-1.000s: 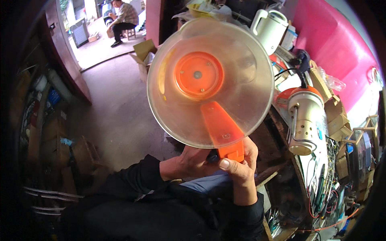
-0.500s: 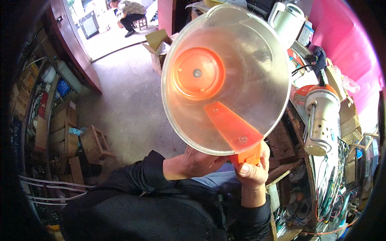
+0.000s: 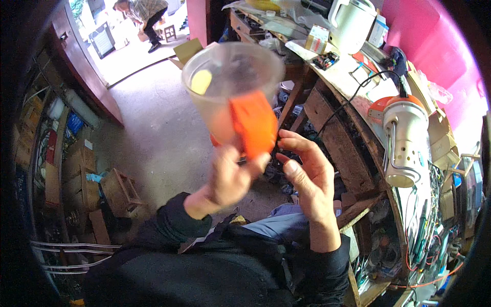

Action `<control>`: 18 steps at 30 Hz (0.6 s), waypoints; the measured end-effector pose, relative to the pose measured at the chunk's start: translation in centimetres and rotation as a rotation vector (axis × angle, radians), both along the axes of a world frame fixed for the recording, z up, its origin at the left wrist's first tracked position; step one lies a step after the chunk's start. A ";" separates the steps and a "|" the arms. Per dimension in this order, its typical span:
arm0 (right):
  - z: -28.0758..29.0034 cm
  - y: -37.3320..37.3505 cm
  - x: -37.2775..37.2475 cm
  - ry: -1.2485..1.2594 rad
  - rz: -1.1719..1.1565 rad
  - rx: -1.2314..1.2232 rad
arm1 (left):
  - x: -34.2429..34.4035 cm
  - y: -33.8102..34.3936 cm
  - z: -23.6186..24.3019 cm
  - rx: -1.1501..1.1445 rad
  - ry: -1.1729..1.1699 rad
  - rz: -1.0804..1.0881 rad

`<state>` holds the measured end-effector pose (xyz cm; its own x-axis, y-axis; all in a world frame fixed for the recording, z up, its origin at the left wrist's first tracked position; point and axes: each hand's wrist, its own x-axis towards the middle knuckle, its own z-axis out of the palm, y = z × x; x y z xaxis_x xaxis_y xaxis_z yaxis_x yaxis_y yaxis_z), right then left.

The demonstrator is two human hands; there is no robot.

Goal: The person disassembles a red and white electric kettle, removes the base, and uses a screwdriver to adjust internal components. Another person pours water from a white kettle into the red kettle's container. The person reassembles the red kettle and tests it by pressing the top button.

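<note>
The left hand (image 3: 228, 179) grips the clear jug (image 3: 230, 87) by its orange handle (image 3: 253, 123), body tilting toward eleven o'clock; the right hand (image 3: 307, 176) hovers open at three o'clock.

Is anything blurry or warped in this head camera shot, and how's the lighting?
Head view: the clear jug with orange handle and the left hand holding it are motion-blurred; the right hand is sharper. Fisheye bends the workbench edge, corners go black, and the sunlit doorway is overexposed.

Doorway daylight, dim fisheye edges, motion blur
</note>
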<state>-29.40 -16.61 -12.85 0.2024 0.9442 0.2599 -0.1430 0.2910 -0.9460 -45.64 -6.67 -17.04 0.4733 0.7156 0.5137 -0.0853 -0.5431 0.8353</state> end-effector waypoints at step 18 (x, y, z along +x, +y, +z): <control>-3.9 -13.1 8.9 -0.706 -0.224 -0.644 | -5.8 19.5 6.8 -0.647 -0.637 -0.119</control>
<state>-20.52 -29.69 -16.76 0.3900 0.9066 -0.1610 0.5122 -0.3589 -0.7803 -51.40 12.82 -10.26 0.3271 0.9193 0.2191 -0.6595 0.0560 0.7496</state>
